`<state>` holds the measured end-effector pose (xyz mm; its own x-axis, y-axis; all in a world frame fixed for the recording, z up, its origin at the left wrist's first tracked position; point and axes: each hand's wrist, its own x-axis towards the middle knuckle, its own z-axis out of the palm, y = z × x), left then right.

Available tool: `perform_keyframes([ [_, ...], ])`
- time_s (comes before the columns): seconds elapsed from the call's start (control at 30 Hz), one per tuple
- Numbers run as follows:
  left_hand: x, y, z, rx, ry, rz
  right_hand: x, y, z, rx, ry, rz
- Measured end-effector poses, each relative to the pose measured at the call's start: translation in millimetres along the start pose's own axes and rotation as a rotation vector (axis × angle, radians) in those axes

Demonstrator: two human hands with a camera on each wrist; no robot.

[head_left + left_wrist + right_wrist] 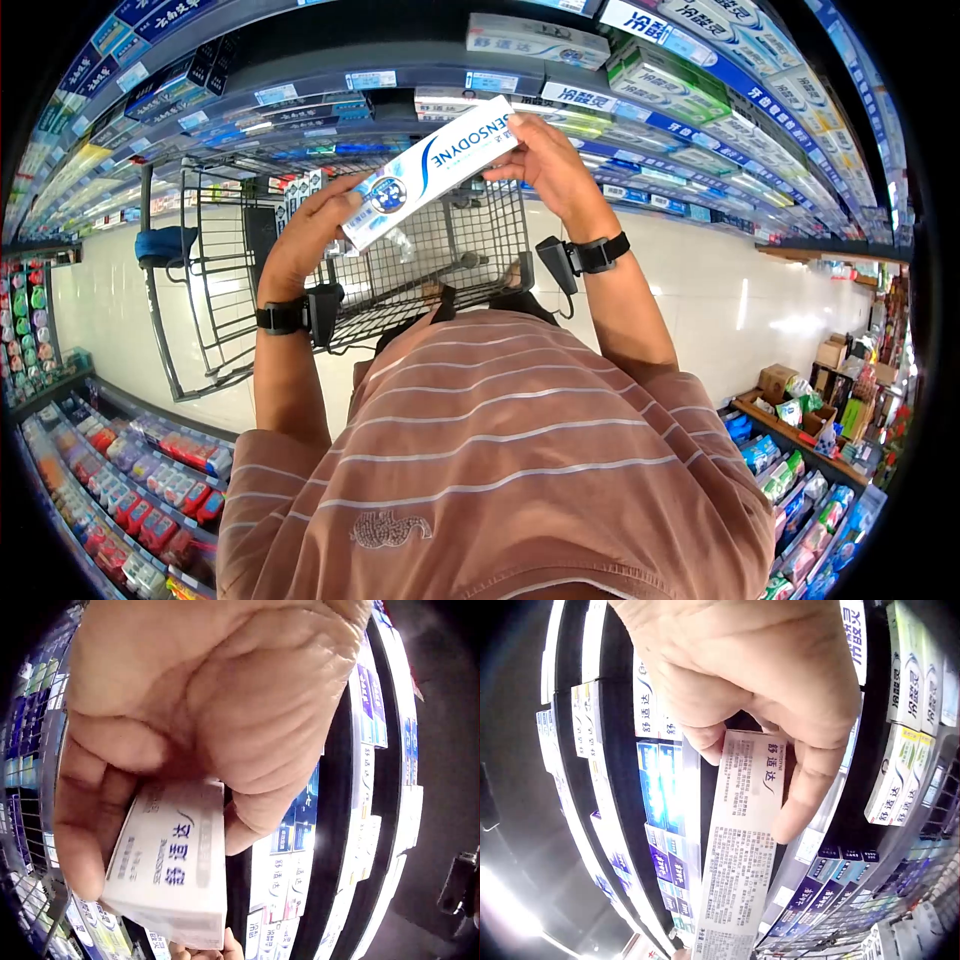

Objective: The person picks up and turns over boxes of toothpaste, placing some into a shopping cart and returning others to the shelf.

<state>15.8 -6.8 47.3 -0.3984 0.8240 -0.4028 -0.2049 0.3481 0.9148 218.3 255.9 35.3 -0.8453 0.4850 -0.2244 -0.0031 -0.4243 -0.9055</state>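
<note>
A white toothpaste box [437, 172] with blue SENSODYNE lettering is held up at a slant between both hands. At its lower left end the left hand [312, 232] grips it, thumb over the front face. The right hand [548, 165] pinches the upper right end. In the left wrist view the box's end [176, 859] sticks out between thumb and fingers. Small printed text covers the box's side [739, 847] in the right wrist view, where thumb and fingers clasp its near end. Each wrist wears a black strap with a camera.
Behind and below the box stands a wire shopping cart [225, 290] with some boxes in it. Shelves of toothpaste boxes [670, 90] curve across the front. More shelves [130, 500] stand behind at left, and cartons [778, 380] sit at the right over a pale floor [700, 300].
</note>
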Motion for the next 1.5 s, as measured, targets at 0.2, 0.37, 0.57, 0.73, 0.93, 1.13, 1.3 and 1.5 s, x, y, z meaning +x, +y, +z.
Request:
perform_keyframes([
  [0.2,13,-18,2,-0.233,0.144,0.125,-9,5,-1,0.052,0.03,0.009],
  [0.37,14,-31,4,-0.395,0.2,0.153,-8,12,-4,0.07,0.041,0.028],
  [0.57,11,-37,0,-0.445,0.171,0.19,-11,14,-3,0.063,-0.003,0.027],
  [0.73,3,-24,5,-0.458,0.191,0.223,-9,18,-7,0.075,-0.058,0.047],
  [0.93,6,-22,3,-0.439,0.13,0.245,-8,24,-8,0.177,-0.066,0.092],
  [1.13,7,-19,8,-0.475,0.226,0.269,-10,27,-8,0.111,-0.059,0.167],
  [1.3,16,-17,8,-0.565,0.275,0.358,-18,24,8,0.062,-0.094,0.147],
  [1.5,29,-16,4,-0.794,0.208,0.489,-23,5,21,-0.096,-0.139,0.053],
])
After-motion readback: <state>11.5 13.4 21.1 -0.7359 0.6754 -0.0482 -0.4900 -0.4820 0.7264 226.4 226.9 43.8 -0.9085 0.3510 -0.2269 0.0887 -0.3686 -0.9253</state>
